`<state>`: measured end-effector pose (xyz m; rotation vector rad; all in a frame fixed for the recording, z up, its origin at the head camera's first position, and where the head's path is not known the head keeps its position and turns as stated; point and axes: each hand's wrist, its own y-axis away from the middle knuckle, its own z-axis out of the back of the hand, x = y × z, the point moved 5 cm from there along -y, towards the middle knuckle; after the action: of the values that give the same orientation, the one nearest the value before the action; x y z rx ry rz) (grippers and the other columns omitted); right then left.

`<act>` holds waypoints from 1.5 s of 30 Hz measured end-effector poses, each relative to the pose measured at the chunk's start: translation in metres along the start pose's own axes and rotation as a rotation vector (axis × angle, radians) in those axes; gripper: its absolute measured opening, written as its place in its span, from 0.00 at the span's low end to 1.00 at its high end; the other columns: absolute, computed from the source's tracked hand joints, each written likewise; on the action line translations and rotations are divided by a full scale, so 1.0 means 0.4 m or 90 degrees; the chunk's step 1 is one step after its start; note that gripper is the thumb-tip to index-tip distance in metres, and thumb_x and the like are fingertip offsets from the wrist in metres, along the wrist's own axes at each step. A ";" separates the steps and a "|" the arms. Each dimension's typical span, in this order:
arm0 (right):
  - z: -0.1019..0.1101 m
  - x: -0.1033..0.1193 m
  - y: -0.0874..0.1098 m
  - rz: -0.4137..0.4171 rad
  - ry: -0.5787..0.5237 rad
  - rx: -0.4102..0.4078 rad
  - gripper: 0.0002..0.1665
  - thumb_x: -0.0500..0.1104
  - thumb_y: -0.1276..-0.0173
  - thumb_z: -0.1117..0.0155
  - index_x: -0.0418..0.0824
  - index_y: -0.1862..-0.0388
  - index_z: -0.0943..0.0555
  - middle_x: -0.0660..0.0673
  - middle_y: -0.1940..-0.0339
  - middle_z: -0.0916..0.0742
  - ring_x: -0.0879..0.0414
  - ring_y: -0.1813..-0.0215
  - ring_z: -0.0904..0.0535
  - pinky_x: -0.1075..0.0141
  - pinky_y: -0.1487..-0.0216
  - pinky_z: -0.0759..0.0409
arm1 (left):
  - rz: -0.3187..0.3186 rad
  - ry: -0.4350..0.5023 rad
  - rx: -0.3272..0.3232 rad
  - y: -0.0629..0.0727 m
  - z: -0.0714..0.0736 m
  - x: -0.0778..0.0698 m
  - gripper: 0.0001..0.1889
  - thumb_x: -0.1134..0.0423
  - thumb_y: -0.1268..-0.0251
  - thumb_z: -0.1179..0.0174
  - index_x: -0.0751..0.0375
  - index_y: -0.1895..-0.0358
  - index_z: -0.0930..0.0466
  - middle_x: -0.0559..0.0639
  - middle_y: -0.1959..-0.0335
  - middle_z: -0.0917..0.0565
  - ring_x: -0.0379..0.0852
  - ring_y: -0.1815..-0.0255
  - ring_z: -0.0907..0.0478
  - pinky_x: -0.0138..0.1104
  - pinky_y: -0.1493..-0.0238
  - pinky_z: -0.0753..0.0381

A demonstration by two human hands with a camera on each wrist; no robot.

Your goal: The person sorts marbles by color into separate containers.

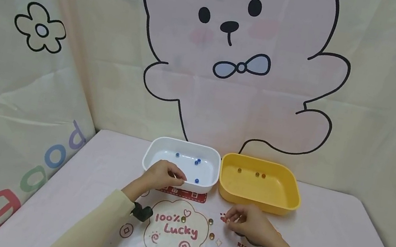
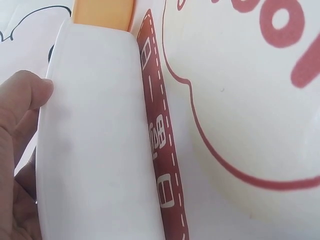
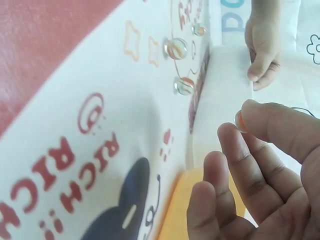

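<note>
My left hand (image 1: 164, 175) is at the near rim of a white plastic basin (image 1: 212, 174); its thumb lies on the rim and its curled fingers reach inside, partly hidden behind the wall in the left wrist view. Blue marbles (image 1: 196, 181) lie scattered in this basin. My right hand (image 1: 252, 225), above the cloth and in front of a yellow basin (image 1: 258, 203), pinches a clear marble with an orange streak (image 3: 239, 121) between thumb and forefinger. The other right fingers are loosely bent. Three similar marbles (image 3: 176, 49) lie on the printed cloth to its left.
The two basins stand side by side at the table's back edge. Amber marbles (image 1: 239, 170) sit inside the yellow one. A white tablecloth (image 1: 336, 238) with red print covers the table. Behind it hangs a curtain (image 1: 378, 127) with a bear drawing.
</note>
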<state>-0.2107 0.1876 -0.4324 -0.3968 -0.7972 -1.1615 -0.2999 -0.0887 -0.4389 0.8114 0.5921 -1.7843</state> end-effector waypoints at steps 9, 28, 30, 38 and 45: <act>0.029 0.011 -0.001 -0.006 -0.005 -0.010 0.07 0.43 0.42 0.28 0.44 0.65 0.16 0.52 0.71 0.16 0.57 0.69 0.26 0.70 0.70 0.25 | 0.012 0.000 0.000 0.001 0.000 0.001 0.04 0.54 0.45 0.31 0.44 0.66 0.12 0.40 0.65 0.14 0.43 0.63 0.24 0.35 0.61 0.25; 0.124 0.051 -0.007 0.039 0.040 -0.070 0.10 0.46 0.41 0.28 0.46 0.61 0.16 0.51 0.69 0.16 0.56 0.68 0.23 0.71 0.66 0.21 | 0.003 0.001 -0.004 -0.002 0.000 0.011 0.04 0.54 0.45 0.31 0.43 0.67 0.12 0.39 0.67 0.14 0.42 0.64 0.24 0.35 0.61 0.25; 0.136 0.053 -0.009 0.036 0.043 -0.077 0.09 0.46 0.41 0.28 0.47 0.62 0.16 0.51 0.68 0.16 0.55 0.68 0.24 0.70 0.67 0.21 | 0.003 0.002 -0.004 -0.002 0.001 0.010 0.04 0.54 0.45 0.31 0.43 0.67 0.12 0.39 0.67 0.14 0.42 0.64 0.24 0.35 0.61 0.25; 0.176 0.055 -0.027 0.029 0.050 -0.096 0.07 0.42 0.40 0.30 0.45 0.62 0.15 0.49 0.69 0.16 0.55 0.69 0.25 0.71 0.68 0.23 | 0.002 -0.002 0.000 0.000 0.002 0.006 0.04 0.54 0.45 0.31 0.43 0.66 0.12 0.39 0.66 0.14 0.41 0.64 0.24 0.35 0.61 0.26; 0.195 0.060 -0.035 0.014 0.031 -0.098 0.09 0.42 0.39 0.31 0.43 0.60 0.16 0.47 0.67 0.17 0.52 0.69 0.25 0.69 0.68 0.22 | 0.000 0.003 0.000 0.003 -0.001 0.001 0.04 0.54 0.45 0.31 0.43 0.66 0.12 0.39 0.66 0.14 0.42 0.64 0.24 0.36 0.61 0.25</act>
<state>-0.2470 0.2178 -0.3641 -0.5014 -0.6608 -1.2113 -0.2988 -0.0892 -0.4395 0.8162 0.5952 -1.7832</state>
